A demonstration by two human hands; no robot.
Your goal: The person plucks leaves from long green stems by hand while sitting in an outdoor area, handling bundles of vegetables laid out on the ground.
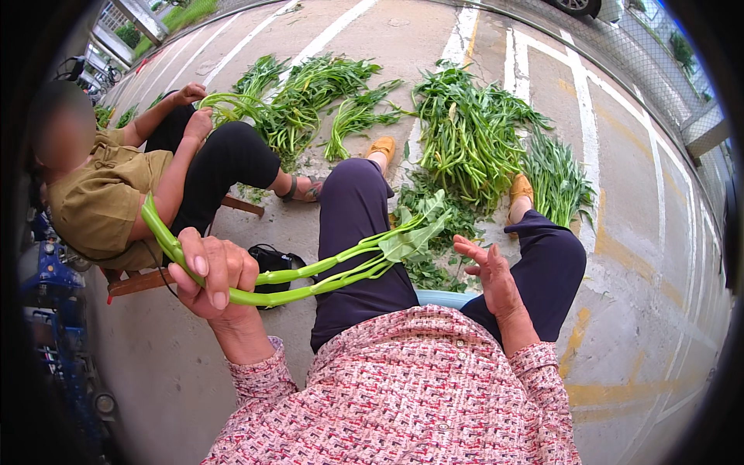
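Observation:
My left hand [213, 273] is closed around a few long green water spinach stems [310, 273], raised over my left thigh. Their thick ends stick up past my thumb, and the thin ends with a few leaves [411, 242] reach right across my knee. My right hand [496, 280] is held up above my right thigh, its fingers apart and nothing in it. Beyond my knees lies a large heap of leafy water spinach [469, 136] between my feet. Loose torn leaves [438, 267] are scattered on the ground just below it, between my legs.
At left a co-worker [116, 178] sits on a low wooden stool [143, 282], holding green stems. More bunches of greens [310, 93] lie ahead of that person. A smaller bunch [554, 177] is by my right foot. A black bag [273, 262] rests beside my left leg.

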